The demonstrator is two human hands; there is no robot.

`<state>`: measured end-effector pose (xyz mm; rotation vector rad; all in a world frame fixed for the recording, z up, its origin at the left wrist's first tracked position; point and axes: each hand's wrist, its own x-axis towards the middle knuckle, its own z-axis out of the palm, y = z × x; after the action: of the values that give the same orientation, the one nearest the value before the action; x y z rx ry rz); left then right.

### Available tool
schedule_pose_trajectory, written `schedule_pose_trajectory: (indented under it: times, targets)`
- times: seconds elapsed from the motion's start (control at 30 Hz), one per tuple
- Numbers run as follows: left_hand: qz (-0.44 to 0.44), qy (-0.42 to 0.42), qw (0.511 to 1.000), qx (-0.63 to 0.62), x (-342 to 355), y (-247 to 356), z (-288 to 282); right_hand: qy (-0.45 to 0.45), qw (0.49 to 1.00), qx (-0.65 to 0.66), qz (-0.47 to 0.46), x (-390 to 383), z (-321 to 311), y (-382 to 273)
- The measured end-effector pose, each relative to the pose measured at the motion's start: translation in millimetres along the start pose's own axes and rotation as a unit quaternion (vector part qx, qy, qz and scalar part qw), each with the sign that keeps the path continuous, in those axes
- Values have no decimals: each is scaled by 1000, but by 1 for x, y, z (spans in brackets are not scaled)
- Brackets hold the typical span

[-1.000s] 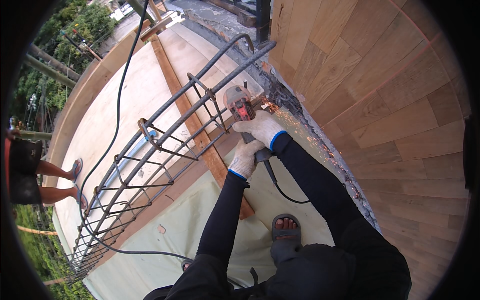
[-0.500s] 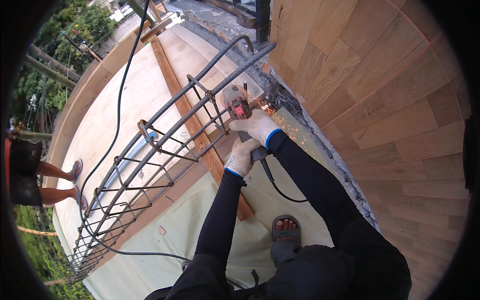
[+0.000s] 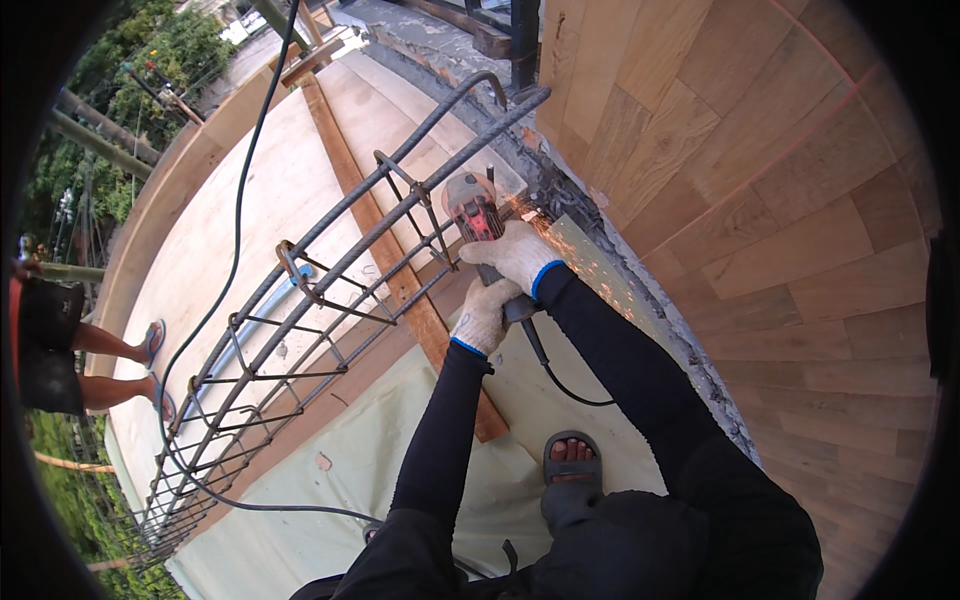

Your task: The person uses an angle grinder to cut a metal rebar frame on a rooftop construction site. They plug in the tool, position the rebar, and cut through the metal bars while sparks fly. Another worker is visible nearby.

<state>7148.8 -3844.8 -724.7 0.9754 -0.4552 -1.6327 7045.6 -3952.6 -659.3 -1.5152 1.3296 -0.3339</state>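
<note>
Both my hands, in white knit gloves with blue cuffs, grip a red and black angle grinder (image 3: 478, 216). My right hand (image 3: 516, 256) wraps its body just behind the head, and my left hand (image 3: 484, 314) is closed round the rear end, near the cord. The grinder's head is beside the end of a rebar cage (image 3: 345, 262), a long frame of steel bars tied with bent stirrups. Orange sparks (image 3: 575, 262) spray from the head toward the lower right. Where the disc makes contact is hidden behind the grinder and my right hand.
A wooden plank (image 3: 375, 235) lies under the cage across pale plywood (image 3: 240, 190). A black cable (image 3: 240, 200) runs down the left. Another person's legs (image 3: 115, 365) stand at far left. Wood-look tiles (image 3: 760, 200) and a rough concrete edge (image 3: 690, 370) are at right.
The spark stream has grown denser and reaches farther toward the lower right. My hands, the grinder and the cage have barely moved.
</note>
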Motion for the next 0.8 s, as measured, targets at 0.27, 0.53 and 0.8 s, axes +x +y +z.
schedule_pose_trajectory:
  times: [0.27, 0.53, 0.8]
  targets:
    - [3, -9, 1000, 23, -1, -3, 0, -5, 1000, 3, 4, -6, -3, -1]
    - [-2, -5, 1000, -7, -9, 2, 15, 0, 1000, 8, 8, -13, -8, -1]
    - [7, -18, 999, 31, -8, -4, 9, -11, 1000, 5, 7, -18, -10, -4]
